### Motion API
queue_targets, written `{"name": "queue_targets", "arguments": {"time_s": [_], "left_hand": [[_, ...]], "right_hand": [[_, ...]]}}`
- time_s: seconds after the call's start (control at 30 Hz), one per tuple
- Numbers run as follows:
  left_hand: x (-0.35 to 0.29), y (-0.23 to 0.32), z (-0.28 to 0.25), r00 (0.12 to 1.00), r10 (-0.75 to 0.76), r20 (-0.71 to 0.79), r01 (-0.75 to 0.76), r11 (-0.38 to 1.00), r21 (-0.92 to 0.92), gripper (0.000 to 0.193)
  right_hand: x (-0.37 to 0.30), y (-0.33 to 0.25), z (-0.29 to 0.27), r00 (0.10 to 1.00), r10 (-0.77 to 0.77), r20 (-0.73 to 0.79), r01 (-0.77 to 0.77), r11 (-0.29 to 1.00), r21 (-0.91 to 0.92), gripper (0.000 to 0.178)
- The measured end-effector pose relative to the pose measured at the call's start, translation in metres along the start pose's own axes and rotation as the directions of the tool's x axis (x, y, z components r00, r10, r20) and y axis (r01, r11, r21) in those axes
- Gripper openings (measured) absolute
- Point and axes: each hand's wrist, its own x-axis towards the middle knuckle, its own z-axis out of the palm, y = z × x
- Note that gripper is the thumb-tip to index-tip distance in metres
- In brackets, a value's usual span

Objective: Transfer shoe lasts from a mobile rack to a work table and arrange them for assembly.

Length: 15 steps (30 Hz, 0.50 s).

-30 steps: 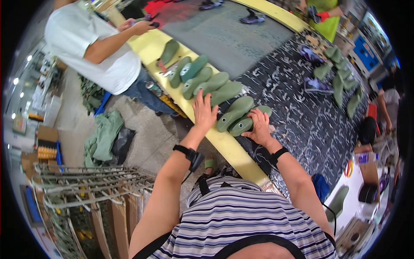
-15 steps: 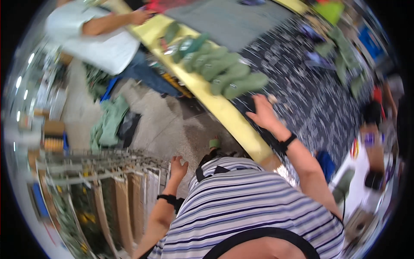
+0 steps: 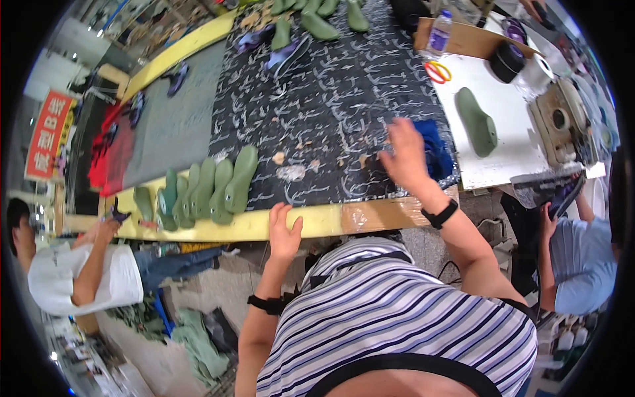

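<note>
My right hand (image 3: 406, 156) is over the dark patterned table covering (image 3: 331, 112), empty, its fingers apart. Right beside it lies a crumpled blue cloth (image 3: 437, 151); whether the hand touches it I cannot tell. At the table's yellow front edge (image 3: 317, 221) is my left hand (image 3: 285, 231), also empty with its fingers spread. To its left a row of several green shoe lasts (image 3: 241, 178) lies along that edge.
A white table (image 3: 489, 169) on the right holds a single green last (image 3: 475, 122), yellow-and-red scissors (image 3: 437, 72), a bottle (image 3: 439, 33) and a beige machine (image 3: 561, 120). One person (image 3: 86, 274) works at left, another (image 3: 582, 264) at right. More lasts (image 3: 319, 26) lie at the back.
My view has swung to the right, bringing the white table and the right-hand person into clearer view. My left hand has come up to the table edge; my right hand is now beside the blue cloth.
</note>
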Motion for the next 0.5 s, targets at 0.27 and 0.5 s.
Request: {"name": "queue_targets", "arguments": {"time_s": [0.27, 0.5], "left_hand": [[0.113, 0.110, 0.096, 0.847, 0.432, 0.311, -0.412, 0.902, -0.131, 0.048], [0.120, 0.148, 0.197, 0.599, 0.668, 0.442, -0.713, 0.696, -0.085, 0.060]], "right_hand": [[-0.101, 0.061, -0.009, 0.939, 0.343, 0.043, -0.329, 0.925, -0.192, 0.047], [-0.110, 0.057, -0.004, 0.983, 0.171, -0.063, -0.178, 0.976, -0.129, 0.043]]}}
